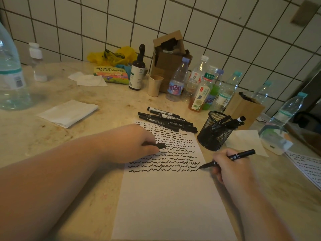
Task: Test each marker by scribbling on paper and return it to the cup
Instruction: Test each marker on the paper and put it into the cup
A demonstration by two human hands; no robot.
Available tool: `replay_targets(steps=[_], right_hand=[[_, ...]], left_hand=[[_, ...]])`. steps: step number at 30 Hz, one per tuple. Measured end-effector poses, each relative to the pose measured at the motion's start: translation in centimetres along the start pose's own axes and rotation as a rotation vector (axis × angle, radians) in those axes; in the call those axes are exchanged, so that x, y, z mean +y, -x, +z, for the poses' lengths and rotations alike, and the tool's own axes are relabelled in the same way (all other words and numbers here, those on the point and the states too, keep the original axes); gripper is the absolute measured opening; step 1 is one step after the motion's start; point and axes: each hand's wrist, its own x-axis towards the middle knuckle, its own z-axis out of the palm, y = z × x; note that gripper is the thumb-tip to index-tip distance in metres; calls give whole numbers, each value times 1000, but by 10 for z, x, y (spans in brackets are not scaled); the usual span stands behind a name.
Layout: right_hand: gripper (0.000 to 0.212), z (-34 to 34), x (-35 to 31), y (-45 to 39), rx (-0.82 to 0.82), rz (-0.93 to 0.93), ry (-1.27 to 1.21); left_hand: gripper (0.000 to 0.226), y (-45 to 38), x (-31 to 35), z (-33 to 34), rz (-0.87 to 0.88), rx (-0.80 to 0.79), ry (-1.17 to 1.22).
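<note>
right hand (231, 168) grip on marker (227, 159), tip at end of last scribble row near paper (170, 197) edge | left hand (137, 143) pins paper, I judge, grasping cap (160, 145) | untested pile (167, 120) above paper; cup (214, 131) on desk (52, 136) holds a few | fingertips hidden

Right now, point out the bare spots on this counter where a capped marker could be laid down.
Bare counter lies between the folded tissue and the loose markers. The lower half of the paper is unmarked. Crowded: the back right, where bottles, mesh cup and boxes stand close together.
</note>
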Motion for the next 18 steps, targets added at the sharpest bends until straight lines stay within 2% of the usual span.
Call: replay_targets(steps=[3,7,11,18], right_hand=[[26,-1,-3,2,14,-64,-78],[17,2,-14,14,-150,-187,-288],[32,4,-16,18,-339,-163,-590],[26,10,-15,19,-327,-169,-461]], left_hand=[[28,0,0,0,-1,5,15],[25,0,2,1,37,13,40],[25,1,3,1,74,19,37],[25,3,4,1,115,21,71]])
